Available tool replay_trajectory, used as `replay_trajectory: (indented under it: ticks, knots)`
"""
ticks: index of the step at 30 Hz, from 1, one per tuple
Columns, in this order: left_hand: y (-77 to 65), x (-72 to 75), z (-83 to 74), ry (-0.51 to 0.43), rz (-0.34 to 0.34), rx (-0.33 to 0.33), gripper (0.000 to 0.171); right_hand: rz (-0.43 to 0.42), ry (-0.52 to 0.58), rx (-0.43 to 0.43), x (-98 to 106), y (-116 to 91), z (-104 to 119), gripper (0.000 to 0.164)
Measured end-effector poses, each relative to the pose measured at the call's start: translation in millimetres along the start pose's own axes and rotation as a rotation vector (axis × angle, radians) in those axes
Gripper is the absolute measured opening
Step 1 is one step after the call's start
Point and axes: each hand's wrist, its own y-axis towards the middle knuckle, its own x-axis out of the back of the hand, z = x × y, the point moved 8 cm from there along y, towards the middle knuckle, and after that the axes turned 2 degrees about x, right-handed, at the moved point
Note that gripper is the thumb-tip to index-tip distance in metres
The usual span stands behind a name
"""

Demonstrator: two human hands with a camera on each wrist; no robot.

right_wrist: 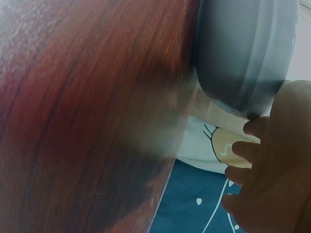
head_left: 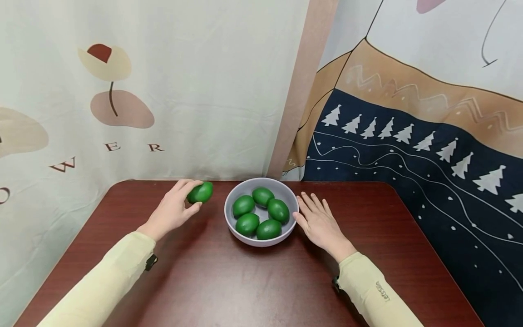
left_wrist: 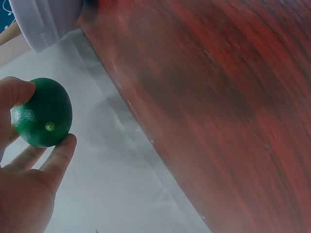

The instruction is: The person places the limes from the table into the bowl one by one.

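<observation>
Between thumb and fingers, my left hand (head_left: 175,209) pinches a green lime (head_left: 200,192), held above the table to the left of the bowl. In the left wrist view the lime (left_wrist: 44,114) shows a pale stem spot facing the camera. A round grey-lavender bowl (head_left: 262,243) stands near the table's far edge with several more green limes (head_left: 247,224) inside. My right hand (head_left: 323,225) is at the bowl's right side, fingers extended, its thumb and fingertips right at the rim. From the right wrist, the bowl's outer wall (right_wrist: 245,53) appears beside the fingers.
The dark red-brown wooden table (head_left: 241,281) has rounded far corners. A pale printed curtain (head_left: 204,91) hangs right behind its far edge. On the right hangs a navy cloth (head_left: 367,159) with white trees.
</observation>
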Motion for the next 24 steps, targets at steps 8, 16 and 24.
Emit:
replay_trajectory:
  ticks: [8,16,24]
  knots:
    - [4.9,-8.1,-7.8,-0.026,0.003,-0.008,0.055,0.003,0.002,0.0,0,0,1,0.063]
    - [6.7,-10.9,-16.2,-0.051,0.005,-0.016,0.055,-0.001,-0.002,0.0,0,0,1,0.063]
    - [8.3,-13.5,-22.1,-0.068,0.009,-0.03,0.056,-0.009,-0.008,0.003,1,-1,1,0.062]
